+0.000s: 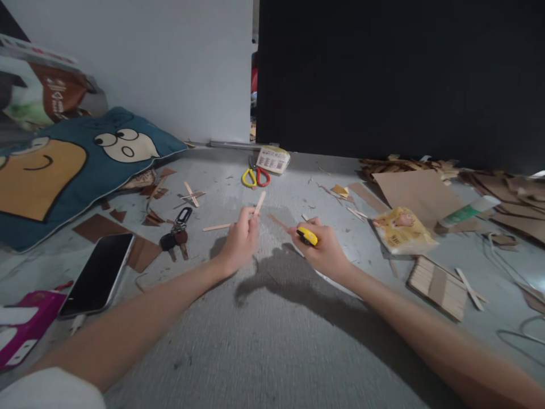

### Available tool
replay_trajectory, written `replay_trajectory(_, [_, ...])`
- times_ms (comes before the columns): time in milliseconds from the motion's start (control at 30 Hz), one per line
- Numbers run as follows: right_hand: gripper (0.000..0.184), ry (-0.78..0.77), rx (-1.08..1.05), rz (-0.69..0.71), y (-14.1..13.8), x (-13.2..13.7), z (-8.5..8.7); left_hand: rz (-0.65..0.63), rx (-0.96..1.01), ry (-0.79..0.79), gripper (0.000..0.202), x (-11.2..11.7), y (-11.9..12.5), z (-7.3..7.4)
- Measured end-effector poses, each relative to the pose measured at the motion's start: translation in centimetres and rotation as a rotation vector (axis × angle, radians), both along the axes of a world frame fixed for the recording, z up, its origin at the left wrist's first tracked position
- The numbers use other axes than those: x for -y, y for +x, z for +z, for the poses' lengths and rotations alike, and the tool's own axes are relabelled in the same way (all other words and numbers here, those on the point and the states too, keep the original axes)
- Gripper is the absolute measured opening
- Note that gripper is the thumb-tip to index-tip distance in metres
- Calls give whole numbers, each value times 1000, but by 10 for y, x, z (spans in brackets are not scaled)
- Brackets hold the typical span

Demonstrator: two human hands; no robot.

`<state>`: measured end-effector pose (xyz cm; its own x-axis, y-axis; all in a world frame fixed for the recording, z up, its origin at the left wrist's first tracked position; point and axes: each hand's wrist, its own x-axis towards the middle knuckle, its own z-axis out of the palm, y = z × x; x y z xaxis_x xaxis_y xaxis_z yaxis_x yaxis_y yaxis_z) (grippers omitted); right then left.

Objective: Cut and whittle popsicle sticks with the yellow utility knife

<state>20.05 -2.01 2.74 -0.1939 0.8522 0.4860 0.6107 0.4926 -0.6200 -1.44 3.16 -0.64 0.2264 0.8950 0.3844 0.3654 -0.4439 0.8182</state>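
My left hand [241, 238] is closed around a wooden craft stick [261, 202], which points up and away from me. Another craft stick [217, 227] lies flat on the grey table just left of that hand. In my right hand [322, 250] is a yellow and black utility knife [307, 236], gripped in a fist. From that fist a thin brownish strip, perhaps the blade, reaches toward the left hand, apart from the stick. A pale curved edge shows partly under my right wrist; its kind is hidden.
Scissors [256, 177] lie ahead by a small packet [273, 159]. To the left are keys [174, 238], a phone [97, 275] and a blue cushion [128, 145]. On the right lie a yellow packet [402, 230], stacked craft sticks [438, 288], a glue tube [468, 211] and cardboard [419, 193].
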Motion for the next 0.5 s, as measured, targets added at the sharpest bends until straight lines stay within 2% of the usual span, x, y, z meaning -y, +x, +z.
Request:
replay_trajectory(67, [38, 6, 86, -40, 2, 1, -6, 5, 154, -32, 26, -2, 2, 1])
replay_trajectory(133, [28, -34, 217, -45, 6, -2, -12, -66, 296, -53, 32, -2, 4, 3])
replay_trajectory(267, [20, -79, 392, -34, 12, -9, -23, -181, 385, -38, 40, 5, 7, 5])
replay_trajectory(367, [17, -14, 326, -68, 12, -11, -24, -221, 372, -37, 40, 10, 9, 5])
replay_trajectory(500, [28, 193, 98, -126, 11, -4, -11, -241, 309, -47, 38, 12, 8, 0])
